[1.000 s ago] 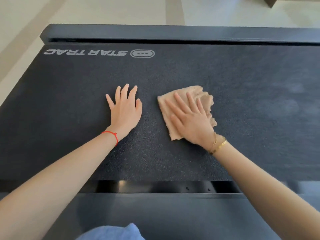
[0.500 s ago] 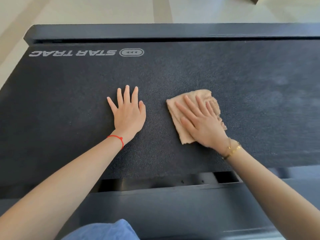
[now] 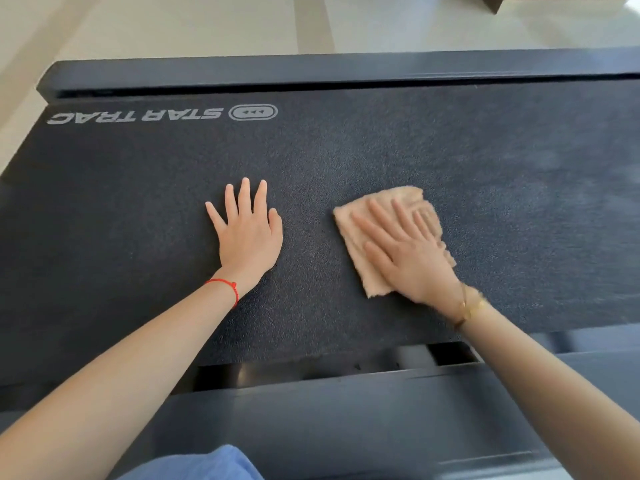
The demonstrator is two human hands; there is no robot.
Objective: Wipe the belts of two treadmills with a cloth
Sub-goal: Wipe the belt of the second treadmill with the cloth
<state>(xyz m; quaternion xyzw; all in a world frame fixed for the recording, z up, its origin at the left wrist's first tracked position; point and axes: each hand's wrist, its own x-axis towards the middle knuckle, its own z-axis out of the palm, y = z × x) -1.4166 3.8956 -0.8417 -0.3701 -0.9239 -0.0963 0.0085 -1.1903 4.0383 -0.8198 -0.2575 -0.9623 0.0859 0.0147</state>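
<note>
A dark textured treadmill belt (image 3: 381, 150) with a "STAR TRAC" logo fills most of the view. A tan cloth (image 3: 360, 233) lies flat on the belt right of centre. My right hand (image 3: 405, 251) presses down on the cloth with straight, spread fingers and covers most of it. My left hand (image 3: 247, 233) rests flat on the bare belt to the left of the cloth, fingers straight, a red string on its wrist. Only one treadmill shows.
A dark side rail (image 3: 311, 72) runs along the far edge of the belt, with pale floor (image 3: 173, 26) beyond it. Another dark rail (image 3: 346, 417) lies along the near edge. Blue fabric (image 3: 201, 465) shows at the bottom.
My right hand has slid the cloth a little to the right across the belt. My left hand has stayed flat in the same spot on the belt.
</note>
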